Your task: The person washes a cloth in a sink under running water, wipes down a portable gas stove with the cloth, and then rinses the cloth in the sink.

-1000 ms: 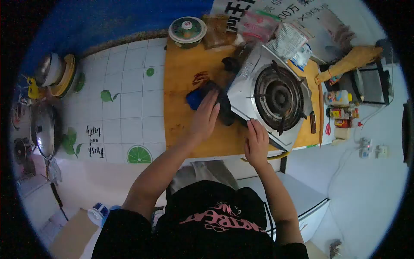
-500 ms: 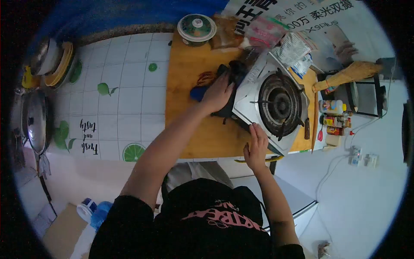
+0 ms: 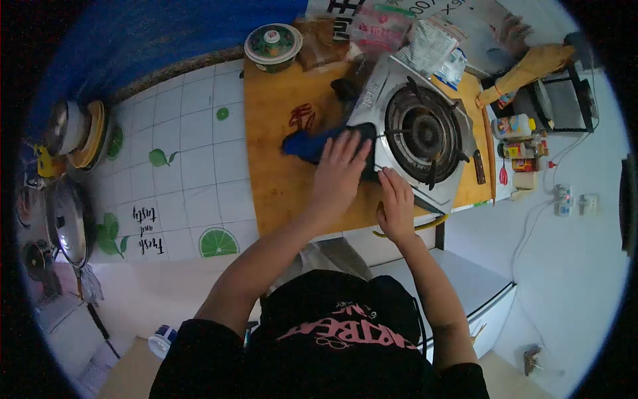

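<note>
A dark blue cloth (image 3: 309, 145) lies bunched on the wooden board (image 3: 282, 193), against the left side of a silver gas stove (image 3: 444, 191). My left hand (image 3: 340, 169) rests flat on the cloth, its fingers stretched out and slightly apart. Under that hand, part of the cloth is hidden. My right hand (image 3: 397, 203) has its extended fingertips on the near edge of the stove, with the thumb held apart. Above the cloth sits a small black object (image 3: 343, 90) that I cannot make out. Dried red chillies (image 3: 302, 116) lie to the cloth's upper left.
A lidded patterned bowl (image 3: 273, 46) and plastic bags (image 3: 379, 28) stand at the back. On the right are a straw brush (image 3: 528, 73), a knife handle (image 3: 479, 166) and several bottles (image 3: 513, 126). Pots and a lidded pan (image 3: 70, 219) are at far left.
My left hand has drawn back toward me along the stove's side, and more of the blue cloth shows on the left. My right hand stays at the stove edge. The view has shifted.
</note>
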Motion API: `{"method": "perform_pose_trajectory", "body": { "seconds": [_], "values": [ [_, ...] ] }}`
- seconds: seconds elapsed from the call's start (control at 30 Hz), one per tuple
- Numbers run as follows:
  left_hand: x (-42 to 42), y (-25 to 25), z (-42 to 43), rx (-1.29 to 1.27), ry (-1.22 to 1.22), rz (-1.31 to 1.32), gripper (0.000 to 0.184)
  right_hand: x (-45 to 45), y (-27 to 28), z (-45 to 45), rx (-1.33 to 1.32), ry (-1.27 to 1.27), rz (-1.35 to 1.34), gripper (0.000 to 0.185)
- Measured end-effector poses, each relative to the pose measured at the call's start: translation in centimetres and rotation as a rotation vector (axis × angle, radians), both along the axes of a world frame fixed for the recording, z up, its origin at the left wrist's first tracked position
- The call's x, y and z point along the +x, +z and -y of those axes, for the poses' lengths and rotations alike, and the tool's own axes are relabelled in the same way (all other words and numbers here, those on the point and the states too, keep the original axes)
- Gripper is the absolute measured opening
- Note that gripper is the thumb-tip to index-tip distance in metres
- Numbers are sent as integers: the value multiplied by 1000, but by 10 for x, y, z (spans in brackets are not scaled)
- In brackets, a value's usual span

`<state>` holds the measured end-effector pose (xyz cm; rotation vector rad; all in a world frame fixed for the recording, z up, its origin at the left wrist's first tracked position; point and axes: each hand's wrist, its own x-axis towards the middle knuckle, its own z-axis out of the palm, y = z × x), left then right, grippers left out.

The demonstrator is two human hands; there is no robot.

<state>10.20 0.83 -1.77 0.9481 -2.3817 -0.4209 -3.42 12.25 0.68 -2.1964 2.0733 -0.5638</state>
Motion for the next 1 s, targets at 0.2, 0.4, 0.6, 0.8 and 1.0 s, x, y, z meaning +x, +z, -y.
{"method": "perform_pose_trajectory", "body": {
  "seconds": [0.2, 0.4, 0.6, 0.8, 1.0],
  "values": [
    [4, -22, -9, -116, -138, -22, 43, -3, 7, -3, 19, -1, 33, 64],
    [-11, -1, 16, -215, -105, 16, 38, -4, 3, -7, -25, -17, 44, 68],
    [-22, -2, 21, -147, -189, 107, 42, -6, 6, -8, -12, -14, 70, 70],
    [25, -18, 14, -240, -129, 180, 39, -10, 0, -7, -24, -12, 72, 66],
    [71, -19, 22, 235, 216, 32, 24, -8, -1, -5, -54, -17, 99, 66]
  ]
}}
